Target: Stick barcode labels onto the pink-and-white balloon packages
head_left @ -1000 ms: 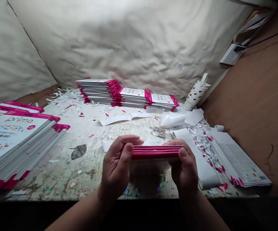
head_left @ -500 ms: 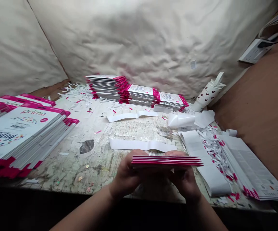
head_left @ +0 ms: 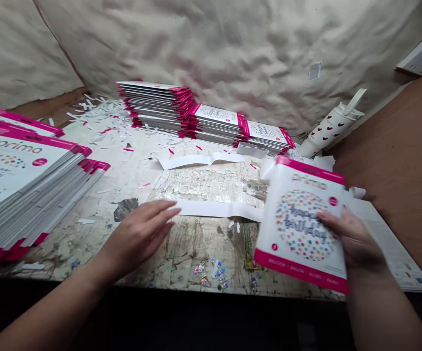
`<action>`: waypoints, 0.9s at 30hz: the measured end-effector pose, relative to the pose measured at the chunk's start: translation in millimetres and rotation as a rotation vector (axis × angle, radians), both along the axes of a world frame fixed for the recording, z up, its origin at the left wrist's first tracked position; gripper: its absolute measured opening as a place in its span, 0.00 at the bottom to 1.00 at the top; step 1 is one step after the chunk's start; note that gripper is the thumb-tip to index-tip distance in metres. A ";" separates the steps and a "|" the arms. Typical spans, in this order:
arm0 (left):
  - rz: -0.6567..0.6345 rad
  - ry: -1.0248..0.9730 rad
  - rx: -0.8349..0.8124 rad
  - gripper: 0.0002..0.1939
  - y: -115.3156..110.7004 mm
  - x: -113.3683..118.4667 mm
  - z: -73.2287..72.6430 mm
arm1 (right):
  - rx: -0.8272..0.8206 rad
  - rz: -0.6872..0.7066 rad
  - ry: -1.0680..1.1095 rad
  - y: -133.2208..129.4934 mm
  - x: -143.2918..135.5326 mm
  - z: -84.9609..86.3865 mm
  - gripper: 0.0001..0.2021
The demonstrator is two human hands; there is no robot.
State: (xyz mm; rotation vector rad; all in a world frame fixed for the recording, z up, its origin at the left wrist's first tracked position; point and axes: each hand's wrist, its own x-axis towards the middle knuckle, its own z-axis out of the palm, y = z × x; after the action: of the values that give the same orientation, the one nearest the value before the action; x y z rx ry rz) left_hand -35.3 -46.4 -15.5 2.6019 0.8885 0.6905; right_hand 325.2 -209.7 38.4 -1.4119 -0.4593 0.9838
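My right hand (head_left: pixel 359 239) grips flat white "happy birthday" packets (head_left: pixel 306 195) with pink bands at both ends, thumb pressed on the printed front. They are tilted towards me above the right part of the table; how many are in the hand does not show now. Over the table's middle left, my left hand (head_left: pixel 138 239) holds nothing, its fingers stretched out and apart from the packets. Just past its fingertips lies a white paper strip (head_left: pixel 211 208). Loose sequins (head_left: pixel 211 273) are scattered near the table's front edge.
Piled packets (head_left: pixel 31 165) stand at the left. More stacks (head_left: pixel 156 107) line the back, stepping down rightward. A white tumbler with hearts (head_left: pixel 330 129) leans at the back right. Paper shreds (head_left: pixel 97 117) and another strip (head_left: pixel 200 160) litter the worn table (head_left: pixel 196 243).
Both hands held the packets edge-on at the centre. My left hand has let go and moved left; my right hand has carried them right, front now facing me. Sequins now show on the table.
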 end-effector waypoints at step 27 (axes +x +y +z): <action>0.338 -0.130 -0.732 0.28 54.2 7.6 -11.8 | -0.167 0.312 0.193 103.4 -95.8 -80.1 0.17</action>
State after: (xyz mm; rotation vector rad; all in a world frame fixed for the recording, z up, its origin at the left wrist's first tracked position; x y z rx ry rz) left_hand -27.6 7.8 -27.4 1.7656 1.2637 0.4796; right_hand 229.4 -106.3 -41.6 -1.4007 -0.4704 1.4252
